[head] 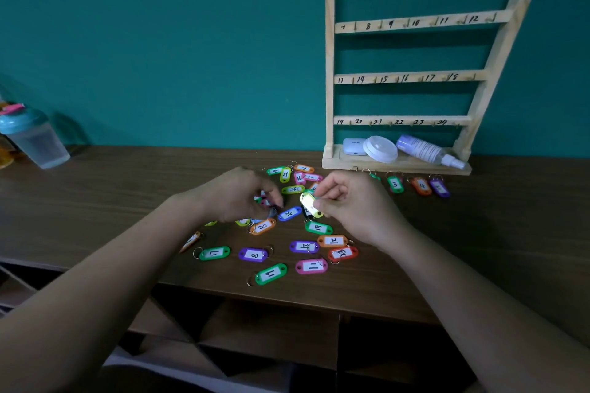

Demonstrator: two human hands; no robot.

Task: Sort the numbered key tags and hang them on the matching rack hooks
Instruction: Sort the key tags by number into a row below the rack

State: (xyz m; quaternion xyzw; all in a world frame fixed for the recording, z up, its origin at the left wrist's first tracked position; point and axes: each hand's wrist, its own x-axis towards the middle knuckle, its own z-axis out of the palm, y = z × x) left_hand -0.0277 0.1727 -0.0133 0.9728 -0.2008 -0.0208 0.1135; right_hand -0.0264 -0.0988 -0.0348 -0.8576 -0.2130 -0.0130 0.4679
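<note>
1. Left of the rack (330, 41) and a little in front of its base, both hands work over the loose tags (271, 274) scattered on the table (127, 185).
2. The right hand (348, 204), the nearer to the rack, pinches a yellow-green tag (309, 201) between thumb and curled fingers, raised just above the heap.
3. The left hand (236, 195), farther from the rack, has its fingers curled down onto several tags; whether it grips them or only rests on them I cannot tell.
4. The step looks like sorting: picking one tag and reading its number. Every numbered rung hook in view is bare, so hanging on them seems hardly begun. Three tags, a green 3 (395, 184) among them, lie just in front of the rack's base.
5. The held tag's long axis slants, its far end leaning away from the rack and its near end toward the person. Its label faces up but glare whitens it, so the number is unreadable; its ring cannot be made out.
6. Next, the tag likely needs tilting out of the glare to be read, then turning ring-first toward the matching hook.
</note>
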